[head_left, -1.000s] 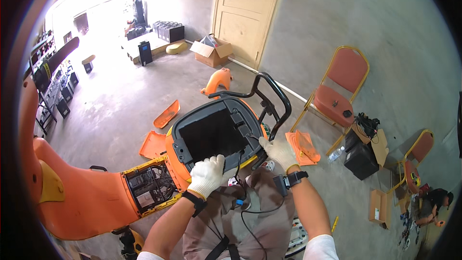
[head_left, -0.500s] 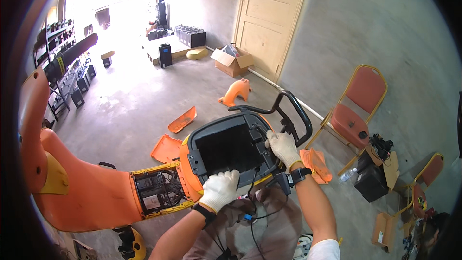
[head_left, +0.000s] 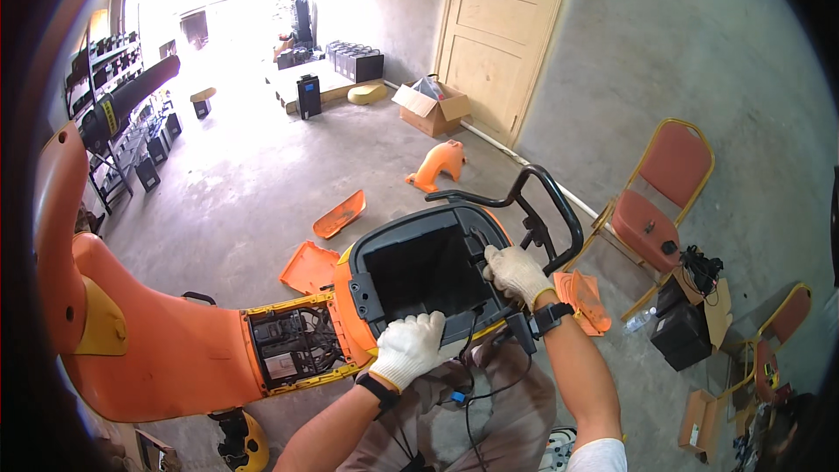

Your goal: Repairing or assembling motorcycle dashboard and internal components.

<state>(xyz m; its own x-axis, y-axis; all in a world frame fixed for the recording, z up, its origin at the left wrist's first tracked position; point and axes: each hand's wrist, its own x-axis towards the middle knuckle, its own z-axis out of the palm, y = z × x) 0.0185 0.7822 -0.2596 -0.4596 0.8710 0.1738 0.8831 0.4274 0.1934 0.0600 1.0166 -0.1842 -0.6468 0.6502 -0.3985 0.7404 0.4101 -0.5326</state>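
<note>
An orange scooter body [head_left: 175, 350] lies across the lower left, its bay of wiring [head_left: 293, 341] exposed. Joined to it is a dark storage compartment [head_left: 419, 267] with a black tubular rail [head_left: 568, 218] at its far right. My left hand [head_left: 406, 345], in a white knit glove, has its fingers curled over the compartment's near rim. My right hand [head_left: 516, 275], gloved alike, grips the right edge, fingers bent on black fittings partly hidden under them. A black cable [head_left: 472, 358] with a blue connector [head_left: 457, 398] hangs from the near side over my legs.
Orange panels [head_left: 339, 214] lie on the floor. Red chairs [head_left: 664, 157], black boxes [head_left: 677, 336] and cartons [head_left: 699, 424] stand at right, a dark figure at lower right. Batteries [head_left: 350, 65], a carton [head_left: 428, 114] and a door [head_left: 494, 44] are behind. Shelving [head_left: 109, 70] is at far left.
My right hand has moved forward along the compartment's right edge from its near corner. My left hand stays at the near rim. The whole view has shifted, scenery sliding right and down.
</note>
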